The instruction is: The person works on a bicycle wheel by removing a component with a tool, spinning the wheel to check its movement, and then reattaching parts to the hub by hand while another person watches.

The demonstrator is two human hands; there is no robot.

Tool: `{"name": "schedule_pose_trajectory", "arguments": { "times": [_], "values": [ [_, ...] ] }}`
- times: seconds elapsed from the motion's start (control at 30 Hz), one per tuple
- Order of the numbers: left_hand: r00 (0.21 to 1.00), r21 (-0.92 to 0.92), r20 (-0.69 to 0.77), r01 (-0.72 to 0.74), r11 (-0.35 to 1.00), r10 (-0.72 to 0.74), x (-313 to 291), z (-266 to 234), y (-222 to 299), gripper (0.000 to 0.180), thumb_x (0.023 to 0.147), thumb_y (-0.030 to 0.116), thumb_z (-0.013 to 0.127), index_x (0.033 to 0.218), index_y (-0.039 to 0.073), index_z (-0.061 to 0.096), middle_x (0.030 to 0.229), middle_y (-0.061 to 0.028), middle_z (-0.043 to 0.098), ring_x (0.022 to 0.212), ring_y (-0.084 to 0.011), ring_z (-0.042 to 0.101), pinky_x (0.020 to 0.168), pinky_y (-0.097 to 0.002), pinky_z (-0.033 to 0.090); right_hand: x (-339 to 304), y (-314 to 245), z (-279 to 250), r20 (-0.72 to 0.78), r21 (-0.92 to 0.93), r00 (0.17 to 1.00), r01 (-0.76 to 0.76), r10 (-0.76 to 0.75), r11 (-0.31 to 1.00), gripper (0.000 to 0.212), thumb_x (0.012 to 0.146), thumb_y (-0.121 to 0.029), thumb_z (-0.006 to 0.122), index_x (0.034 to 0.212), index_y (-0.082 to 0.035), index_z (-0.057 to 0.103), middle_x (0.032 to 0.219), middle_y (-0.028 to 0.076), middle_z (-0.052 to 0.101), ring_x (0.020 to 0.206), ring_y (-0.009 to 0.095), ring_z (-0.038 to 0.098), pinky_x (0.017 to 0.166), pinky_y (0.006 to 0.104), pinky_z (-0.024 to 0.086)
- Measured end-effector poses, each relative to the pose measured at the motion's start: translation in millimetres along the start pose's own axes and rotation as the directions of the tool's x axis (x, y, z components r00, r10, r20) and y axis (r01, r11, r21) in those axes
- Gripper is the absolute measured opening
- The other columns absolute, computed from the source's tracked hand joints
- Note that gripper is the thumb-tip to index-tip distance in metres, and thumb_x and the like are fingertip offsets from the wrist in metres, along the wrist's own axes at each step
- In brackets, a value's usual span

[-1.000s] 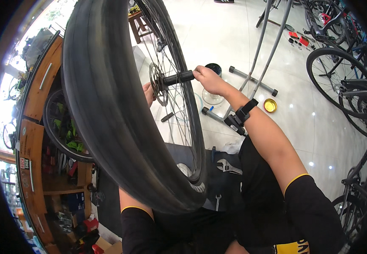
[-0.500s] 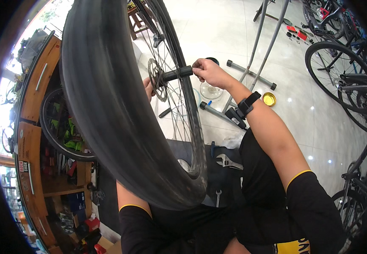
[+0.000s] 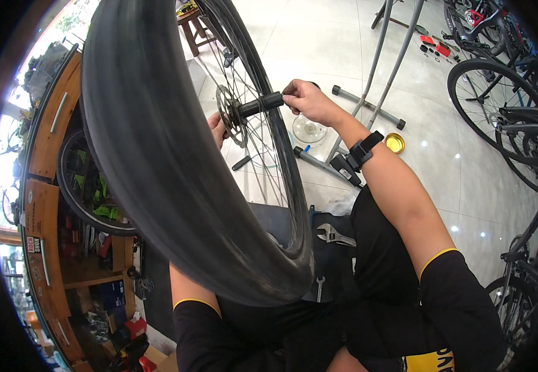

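A bicycle wheel (image 3: 157,161) with a black tire stands tilted in front of me, its tread smeared as if turning. Its hub (image 3: 259,104) carries a disc brake rotor (image 3: 230,115) on the left side. My right hand (image 3: 309,102) pinches the right end of the hub's axle between thumb and fingers. On the rotor side, my left hand (image 3: 217,129) is closed at the other axle end; the tire hides most of it and the forearm.
An adjustable wrench (image 3: 335,235) and a small spanner (image 3: 320,289) lie on a dark mat below. Beyond are a grey stand (image 3: 368,105), a clear round disc (image 3: 309,129) and a yellow tin (image 3: 395,143). Bicycles (image 3: 504,118) line the right; a wooden cabinet (image 3: 44,229) stands left.
The wheel has tilted a little more, its lower end shifting right and its upper part left. Both hands stay at the axle ends.
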State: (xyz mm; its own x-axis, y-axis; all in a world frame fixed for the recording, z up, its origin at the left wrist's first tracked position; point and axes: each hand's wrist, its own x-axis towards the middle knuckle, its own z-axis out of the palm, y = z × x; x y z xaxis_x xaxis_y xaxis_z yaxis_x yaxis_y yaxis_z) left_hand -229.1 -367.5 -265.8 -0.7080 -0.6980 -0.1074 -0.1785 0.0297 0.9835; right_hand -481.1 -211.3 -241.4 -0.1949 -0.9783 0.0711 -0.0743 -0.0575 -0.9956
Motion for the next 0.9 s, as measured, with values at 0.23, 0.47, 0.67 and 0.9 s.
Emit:
{"name": "schedule_pose_trajectory", "arguments": {
  "times": [0.23, 0.47, 0.67, 0.9],
  "values": [
    [0.994, -0.124, -0.097, -0.053, 0.991, 0.041, -6, 29, 14, 0.024, 0.101, 0.018, 0.047, 0.114, 0.001, 0.058, 0.087, 0.0012, 0.06, 0.069, -0.0059, 0.044, 0.063, -0.023, 0.038, -3, 0, -7, -0.001, -0.015, 1.0, 0.0, 0.0, 1.0, 0.016, 0.092, -0.008, 0.056, 0.102, 0.004, 0.053, 0.076, 0.004, 0.053, 0.064, 0.01, 0.048, 0.056, 0.0236, 0.042],
    [0.999, -0.081, -0.025, -0.039, 0.996, 0.037, -11, 22, 17, 0.027, 0.103, 0.019, 0.043, 0.118, 0.002, 0.057, 0.097, 0.0001, 0.062, 0.074, -0.006, 0.044, 0.067, -0.0233, 0.038, -4, -3, -5, -0.005, -0.051, 1.0, 0.026, -0.026, 0.998, 0.021, 0.092, -0.011, 0.057, 0.103, 0.006, 0.054, 0.081, 0.008, 0.057, 0.066, 0.012, 0.053, 0.06, 0.0264, 0.045],
    [0.999, -0.068, -0.018, -0.033, 0.997, 0.032, -14, 22, 21, 0.027, 0.102, 0.018, 0.043, 0.12, 0.001, 0.056, 0.1, 0.0003, 0.062, 0.081, -0.0064, 0.049, 0.074, -0.0236, 0.041, -4, -2, -5, 0.004, -0.042, 1.0, 0.016, -0.016, 0.999, 0.023, 0.092, -0.012, 0.057, 0.105, 0.007, 0.053, 0.084, 0.009, 0.058, 0.068, 0.013, 0.053, 0.061, 0.0267, 0.046],
    [0.998, -0.056, -0.024, -0.059, 0.997, 0.058, -12, 22, 17, 0.028, 0.102, 0.019, 0.043, 0.118, 0.0, 0.056, 0.101, -0.001, 0.062, 0.086, -0.0078, 0.053, 0.079, -0.0255, 0.044, -4, 0, -7, 0.002, -0.069, 1.0, 0.008, -0.007, 0.998, 0.023, 0.092, -0.012, 0.057, 0.105, 0.007, 0.053, 0.085, 0.009, 0.058, 0.068, 0.013, 0.053, 0.062, 0.0269, 0.046]
  ]
}}
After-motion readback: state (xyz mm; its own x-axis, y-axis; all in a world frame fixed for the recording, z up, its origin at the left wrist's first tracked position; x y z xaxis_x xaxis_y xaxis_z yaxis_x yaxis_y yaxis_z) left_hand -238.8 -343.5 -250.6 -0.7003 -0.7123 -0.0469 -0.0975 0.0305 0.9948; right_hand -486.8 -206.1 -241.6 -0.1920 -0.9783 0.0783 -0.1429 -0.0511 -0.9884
